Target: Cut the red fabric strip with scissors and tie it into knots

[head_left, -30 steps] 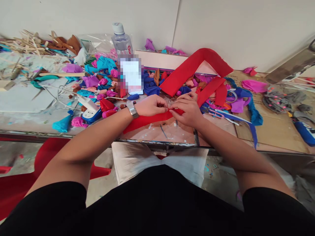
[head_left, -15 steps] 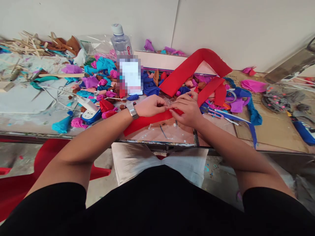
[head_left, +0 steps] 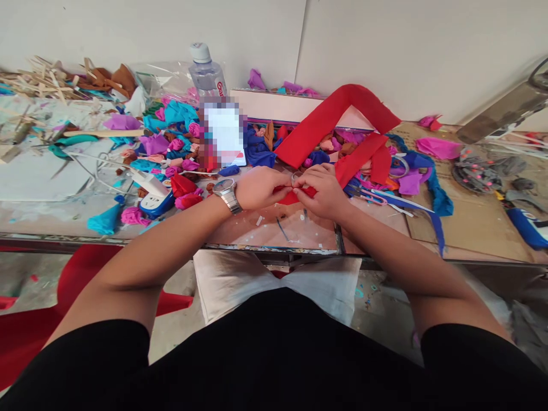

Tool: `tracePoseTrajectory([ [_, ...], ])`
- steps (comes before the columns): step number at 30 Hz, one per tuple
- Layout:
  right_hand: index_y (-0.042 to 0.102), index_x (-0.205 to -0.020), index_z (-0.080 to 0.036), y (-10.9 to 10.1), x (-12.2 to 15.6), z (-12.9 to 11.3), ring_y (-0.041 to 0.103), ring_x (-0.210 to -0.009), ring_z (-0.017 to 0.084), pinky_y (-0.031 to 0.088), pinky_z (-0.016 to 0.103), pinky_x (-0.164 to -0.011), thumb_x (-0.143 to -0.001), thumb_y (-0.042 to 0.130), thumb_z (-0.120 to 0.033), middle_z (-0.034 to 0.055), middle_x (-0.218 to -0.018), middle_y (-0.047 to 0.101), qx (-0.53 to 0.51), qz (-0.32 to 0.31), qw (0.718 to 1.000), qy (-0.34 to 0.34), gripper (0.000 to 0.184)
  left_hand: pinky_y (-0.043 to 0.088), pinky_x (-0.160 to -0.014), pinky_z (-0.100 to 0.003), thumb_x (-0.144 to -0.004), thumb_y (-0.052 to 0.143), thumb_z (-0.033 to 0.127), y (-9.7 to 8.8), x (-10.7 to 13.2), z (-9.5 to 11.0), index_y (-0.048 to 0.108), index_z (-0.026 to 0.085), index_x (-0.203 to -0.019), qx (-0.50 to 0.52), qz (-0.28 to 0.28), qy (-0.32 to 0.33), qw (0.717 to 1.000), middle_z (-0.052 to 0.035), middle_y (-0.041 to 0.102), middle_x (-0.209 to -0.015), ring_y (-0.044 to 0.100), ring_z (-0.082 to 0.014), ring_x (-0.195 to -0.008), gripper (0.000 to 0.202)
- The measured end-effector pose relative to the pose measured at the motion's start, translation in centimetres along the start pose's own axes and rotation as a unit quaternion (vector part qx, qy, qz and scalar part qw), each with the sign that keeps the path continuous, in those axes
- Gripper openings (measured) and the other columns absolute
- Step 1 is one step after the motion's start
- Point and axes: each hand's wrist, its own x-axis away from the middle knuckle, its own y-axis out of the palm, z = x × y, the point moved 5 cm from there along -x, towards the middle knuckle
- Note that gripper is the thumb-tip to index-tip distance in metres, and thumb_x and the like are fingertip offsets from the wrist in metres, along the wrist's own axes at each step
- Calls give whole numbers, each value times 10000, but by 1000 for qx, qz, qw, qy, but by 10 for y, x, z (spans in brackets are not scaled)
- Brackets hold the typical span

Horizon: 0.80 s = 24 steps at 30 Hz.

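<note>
My left hand (head_left: 262,187), below a metal wristwatch (head_left: 228,195), is closed with thumb and fingers pinched on a red crepe paper strip (head_left: 289,198). My right hand (head_left: 319,191) meets it fingertip to fingertip, closed on the same strip. Only small red parts show under and between the fingers; the rest is hidden by the hands. Just behind the fingers, a clear ring, perhaps a tape roll (head_left: 295,177), is partly visible. Beyond my hands a wide red strip (head_left: 314,123) lies folded over, and another red length (head_left: 363,157) slants beside my right hand.
Crumpled coloured paper pieces (head_left: 175,142) cover the table's back. A water bottle (head_left: 208,74) and a lit phone (head_left: 225,134) stand behind my left hand. A power socket (head_left: 156,201) sits left, scissors (head_left: 368,194) right. Cardboard (head_left: 479,222) lies at far right.
The red strip's loose end, which lay below my left wrist, no longer shows there. My left hand has turned and drawn closer to my right fingers; the watch face now shows.
</note>
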Motion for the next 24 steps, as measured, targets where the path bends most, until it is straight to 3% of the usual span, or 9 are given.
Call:
tracePoseTrajectory([
  [11,644,-888,-233,3,-1,2,645,-966,265,354,468,-983,-931,576,-272,47,-889,741,-29,-17,999,40,89,394,-661,-298,-1073,521,335,4,3,0,775,198,-1055,-37,24,23,999,-82,794,-943,717,-194,-834,289],
  [24,658,-928,-233,0,0,1,620,-1036,288,321,493,-992,-981,580,-309,64,-957,769,9,-31,999,18,121,355,-636,-295,-1038,543,345,5,0,-2,792,191,-1007,11,8,-9,1000,-67,796,-861,669,-178,-706,295],
])
